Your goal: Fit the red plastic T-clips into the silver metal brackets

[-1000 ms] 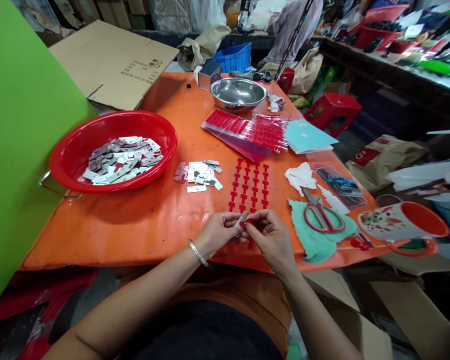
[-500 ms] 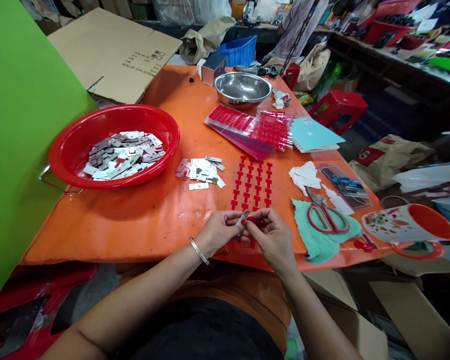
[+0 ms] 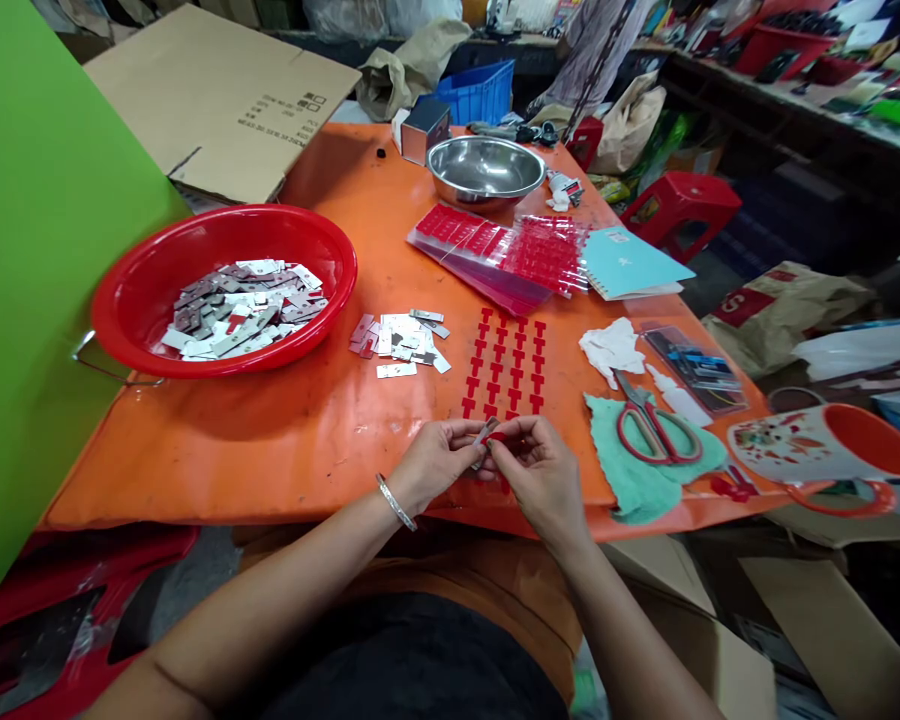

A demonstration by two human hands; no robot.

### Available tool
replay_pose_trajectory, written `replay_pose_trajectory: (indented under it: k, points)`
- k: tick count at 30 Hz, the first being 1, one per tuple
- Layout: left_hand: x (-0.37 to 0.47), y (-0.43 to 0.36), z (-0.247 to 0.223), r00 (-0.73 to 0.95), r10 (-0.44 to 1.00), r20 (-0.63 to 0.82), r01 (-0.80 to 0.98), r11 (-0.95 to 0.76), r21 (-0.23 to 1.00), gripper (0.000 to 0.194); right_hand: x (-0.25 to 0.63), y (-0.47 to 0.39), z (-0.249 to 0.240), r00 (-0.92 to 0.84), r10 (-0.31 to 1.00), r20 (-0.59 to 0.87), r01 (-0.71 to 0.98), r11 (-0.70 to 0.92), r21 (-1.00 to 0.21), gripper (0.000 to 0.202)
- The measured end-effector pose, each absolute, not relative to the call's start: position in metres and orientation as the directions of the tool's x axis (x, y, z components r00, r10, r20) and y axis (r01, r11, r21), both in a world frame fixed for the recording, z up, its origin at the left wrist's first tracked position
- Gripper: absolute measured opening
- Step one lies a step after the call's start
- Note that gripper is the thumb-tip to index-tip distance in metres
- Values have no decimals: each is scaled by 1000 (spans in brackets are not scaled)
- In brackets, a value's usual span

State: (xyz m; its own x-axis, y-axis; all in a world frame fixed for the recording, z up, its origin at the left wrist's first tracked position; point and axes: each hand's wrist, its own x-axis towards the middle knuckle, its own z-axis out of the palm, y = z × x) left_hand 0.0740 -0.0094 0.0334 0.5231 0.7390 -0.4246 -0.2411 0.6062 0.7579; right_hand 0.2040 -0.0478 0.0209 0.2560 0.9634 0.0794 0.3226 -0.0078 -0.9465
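Note:
My left hand [image 3: 439,462] pinches a small flat metal plate [image 3: 486,431] near the table's front edge. Against that plate, my right hand [image 3: 538,468] holds a small red T-shaped sticker [image 3: 495,437] between thumb and finger. The fingertips partly cover both pieces. Just beyond my hands lie rows of red T-shaped stickers [image 3: 515,370] on the orange table. Left of these rows is a loose pile of metal plates [image 3: 409,338], some with a reddish face.
A red basin [image 3: 225,225] of metal plates stands left. A steel bowl [image 3: 487,170], red sticker sheets [image 3: 495,250] and a light-blue notebook [image 3: 630,262] lie farther back. Right are scissors [image 3: 652,430] on a green cloth [image 3: 615,470] and a tipped mug [image 3: 787,445].
Both hands stay together over the same spot, with only slight finger movement at the plate and red sticker. The camera view has shifted a little.

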Motion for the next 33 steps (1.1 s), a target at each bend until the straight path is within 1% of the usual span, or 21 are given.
replay_pose_trajectory:
  k: [3, 6, 9, 11, 13, 20, 28, 33]
  points:
    - [76, -11, 32, 480, 773, -415, -241, 571, 785, 25, 201, -51, 22, 242, 964, 113, 360, 19, -933, 14]
    - [78, -13, 31, 450, 807, -382, -250, 525, 813, 24, 199, -55, 24, 229, 959, 165, 425, 54, -904, 11]
    - [78, -15, 32, 442, 833, -333, -269, 477, 837, 25, 198, -57, 27, 247, 941, 231, 510, 77, -857, 9]
    - [78, -16, 32, 455, 834, -311, -265, 461, 847, 28, 198, -57, 31, 277, 913, 299, 569, 95, -817, 9]
    - [77, -17, 32, 470, 830, -300, -252, 452, 855, 30, 199, -55, 35, 289, 897, 335, 602, 102, -792, 9]
    - [76, -19, 34, 494, 816, -299, -212, 447, 869, 35, 204, -51, 40, 288, 929, 234, 517, 55, -854, 11]
    - [76, -18, 35, 501, 816, -290, -206, 438, 875, 39, 205, -49, 38, 294, 943, 154, 462, 1, -887, 12]
    - [74, -19, 36, 516, 810, -279, -198, 430, 881, 41, 203, -48, 39, 303, 952, 38, 320, -64, -945, 18]
